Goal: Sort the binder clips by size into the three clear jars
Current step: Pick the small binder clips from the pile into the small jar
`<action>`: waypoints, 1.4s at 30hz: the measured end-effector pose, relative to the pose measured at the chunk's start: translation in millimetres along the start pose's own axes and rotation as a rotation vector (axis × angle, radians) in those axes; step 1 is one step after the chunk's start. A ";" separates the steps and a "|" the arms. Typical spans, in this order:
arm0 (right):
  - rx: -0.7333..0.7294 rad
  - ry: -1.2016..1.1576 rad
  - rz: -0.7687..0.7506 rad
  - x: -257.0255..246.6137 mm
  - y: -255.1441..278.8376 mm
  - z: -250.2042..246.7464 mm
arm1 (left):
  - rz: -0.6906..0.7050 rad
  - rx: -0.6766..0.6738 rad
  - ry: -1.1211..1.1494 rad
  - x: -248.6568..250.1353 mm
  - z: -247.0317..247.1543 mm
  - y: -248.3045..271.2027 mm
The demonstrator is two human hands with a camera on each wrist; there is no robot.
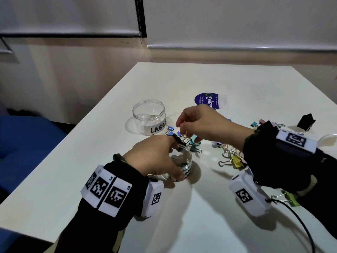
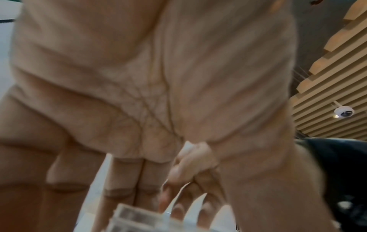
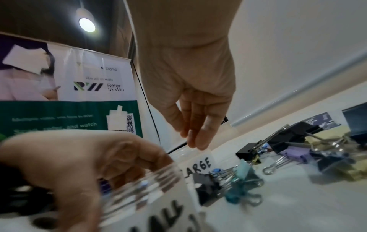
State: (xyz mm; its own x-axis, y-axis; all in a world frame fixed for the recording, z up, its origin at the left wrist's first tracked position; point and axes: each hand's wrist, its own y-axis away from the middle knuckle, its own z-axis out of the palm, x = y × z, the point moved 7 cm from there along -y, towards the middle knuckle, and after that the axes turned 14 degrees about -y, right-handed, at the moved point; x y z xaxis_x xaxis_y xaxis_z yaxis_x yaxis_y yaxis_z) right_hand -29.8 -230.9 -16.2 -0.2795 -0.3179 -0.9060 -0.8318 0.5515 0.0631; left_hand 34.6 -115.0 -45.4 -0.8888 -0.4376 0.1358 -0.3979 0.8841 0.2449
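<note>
My left hand (image 1: 175, 159) grips the small clear jar (image 1: 188, 162) on the white table, thumb on its near side, fingers round the far rim. The same jar (image 3: 149, 188) blurs across the right wrist view. A few small clips lie inside it. My right hand (image 1: 180, 127) hovers just behind the jar, fingers together and pointing down (image 3: 193, 141), with nothing seen between them. Below it lie a black clip (image 1: 179, 140), a blue clip (image 1: 171, 129) and teal clips (image 1: 194, 143). The empty jar marked LARGE (image 1: 148, 119) stands behind. A third jar is not clearly in view.
A pile of mixed clips (image 1: 235, 159) lies right of the jar, partly under my right forearm. A big black clip (image 1: 306, 121) sits far right, a green clip (image 1: 291, 198) near right. A blue sticker (image 1: 206, 101) and a black cable (image 1: 300, 225) lie on the table.
</note>
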 end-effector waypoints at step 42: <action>0.014 0.386 -0.001 24.7 -42.4 0.8 | 0.010 0.008 -0.013 0.1 0.9 1.6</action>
State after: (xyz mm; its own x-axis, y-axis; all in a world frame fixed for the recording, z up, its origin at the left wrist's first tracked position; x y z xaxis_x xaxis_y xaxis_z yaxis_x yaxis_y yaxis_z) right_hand -1.1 -261.5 -41.5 -0.4406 -0.5838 -0.6819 -0.8264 0.5605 0.0540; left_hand 33.6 -113.5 -45.8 -0.8958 -0.4264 0.1256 -0.3906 0.8899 0.2356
